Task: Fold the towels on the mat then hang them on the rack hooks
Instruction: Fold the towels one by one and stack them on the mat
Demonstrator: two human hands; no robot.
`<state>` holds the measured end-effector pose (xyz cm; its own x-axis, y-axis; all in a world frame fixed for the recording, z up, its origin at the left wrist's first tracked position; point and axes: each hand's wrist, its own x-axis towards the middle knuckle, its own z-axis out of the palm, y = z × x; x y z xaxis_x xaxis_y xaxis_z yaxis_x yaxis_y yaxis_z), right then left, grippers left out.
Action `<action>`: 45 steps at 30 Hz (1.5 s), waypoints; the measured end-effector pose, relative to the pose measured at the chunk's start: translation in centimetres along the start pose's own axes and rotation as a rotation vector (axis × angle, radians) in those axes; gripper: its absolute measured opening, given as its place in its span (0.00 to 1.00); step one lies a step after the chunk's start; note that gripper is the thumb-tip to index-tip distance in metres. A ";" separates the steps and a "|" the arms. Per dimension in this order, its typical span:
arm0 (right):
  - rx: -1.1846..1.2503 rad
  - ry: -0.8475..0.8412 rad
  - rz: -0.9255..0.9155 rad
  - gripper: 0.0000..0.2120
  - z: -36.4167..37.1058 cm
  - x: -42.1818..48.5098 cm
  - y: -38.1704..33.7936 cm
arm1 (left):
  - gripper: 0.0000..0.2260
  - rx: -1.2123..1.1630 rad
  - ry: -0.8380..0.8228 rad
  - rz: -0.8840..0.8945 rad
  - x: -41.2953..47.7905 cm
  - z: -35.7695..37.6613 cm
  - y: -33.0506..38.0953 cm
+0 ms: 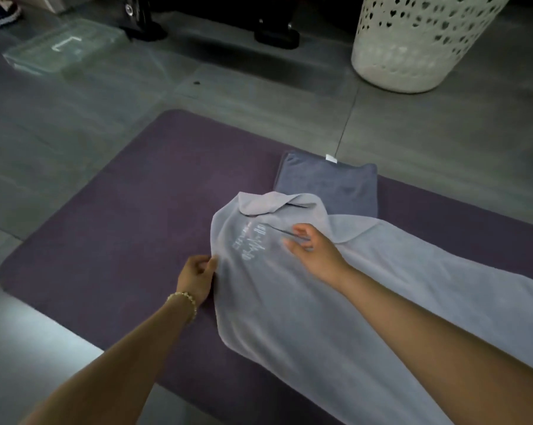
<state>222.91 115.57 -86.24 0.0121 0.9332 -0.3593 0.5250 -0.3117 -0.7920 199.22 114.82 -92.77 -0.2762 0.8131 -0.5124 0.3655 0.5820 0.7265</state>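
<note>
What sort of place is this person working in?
Probably a room at home, perhaps a laundry corner: a white perforated laundry basket stands on the grey tiled floor, and a folded dark towel and a light towel lie on a purple mat.

Both bare forearms reaching forward, left hand (197, 276) pinching the towel (289, 317) edge, bracelet (184, 302) at its wrist, right hand (312, 250) palm down, fingers loosely curled, grip blurred.

A spread towel (320, 302) lies on the mat (121, 240), its far end overlapping a folded towel (329, 185). Beyond the mat, a basket (412, 41) stands right, a box (63, 44) left.
</note>
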 end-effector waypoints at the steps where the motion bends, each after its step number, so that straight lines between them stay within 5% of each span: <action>1: 0.034 0.005 0.015 0.24 0.4 1.2 -0.8 | 0.17 -0.035 -0.018 0.005 0.4 0.1 0.2; 5: 0.220 0.060 0.104 0.20 2.1 5.9 -2.9 | 0.25 -0.171 -0.152 -0.063 2.1 -0.4 0.7; 9: 0.499 0.123 0.183 0.08 3.4 8.4 -4.1 | 0.17 -0.195 -0.324 -0.021 3.1 -0.2 2.0; 17: 0.287 0.000 0.134 0.10 3.8 8.9 -5.7 | 0.16 -0.369 -0.655 -0.200 2.7 -2.5 3.1; 21: 0.494 -0.088 0.180 0.09 3.1 9.3 -8.0 | 0.17 -0.454 -0.791 -0.210 2.4 -3.9 2.1; 23: 0.621 -0.063 0.194 0.09 2.3 9.8 -9.5 | 0.06 -0.460 -0.775 -0.214 1.7 -4.4 2.8; 25: 0.713 -0.052 0.157 0.07 1.4 10.9 -10.5 | 0.07 -0.405 -0.713 -0.160 1.6 -5.0 3.5; 28: 0.550 -0.097 0.130 0.17 1.0 11.4 -10.0 | 0.05 -0.169 -0.441 0.086 2.9 -6.7 3.0; 30: 0.419 -0.100 0.126 0.15 1.8 10.2 -8.9 | 0.06 -0.038 -0.273 0.180 4.1 -8.1 1.6; 34: 0.215 -0.163 0.059 0.05 5.4 6.5 -4.7 | 0.10 0.302 -0.410 0.161 4.0 -9.4 -1.6; 39: -0.016 -0.152 -0.078 0.08 9.7 0.9 0.9 | 0.28 0.025 -0.318 0.218 1.5 -9.4 -2.4; 42: -0.076 -0.098 -0.164 0.12 10.5 -0.9 2.0 | 0.14 -0.036 -0.152 0.283 0.7 -9.9 -1.4; 45: -0.153 -0.063 -0.247 0.16 11.0 -1.7 1.8 | 0.11 0.072 0.002 0.319 0.6 -11.1 -1.8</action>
<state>214.51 111.42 -92.49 -0.1821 0.9629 -0.1990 0.6278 -0.0419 -0.7772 188.49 114.14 -89.27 -0.1395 0.9546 -0.2631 0.4960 0.2973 0.8159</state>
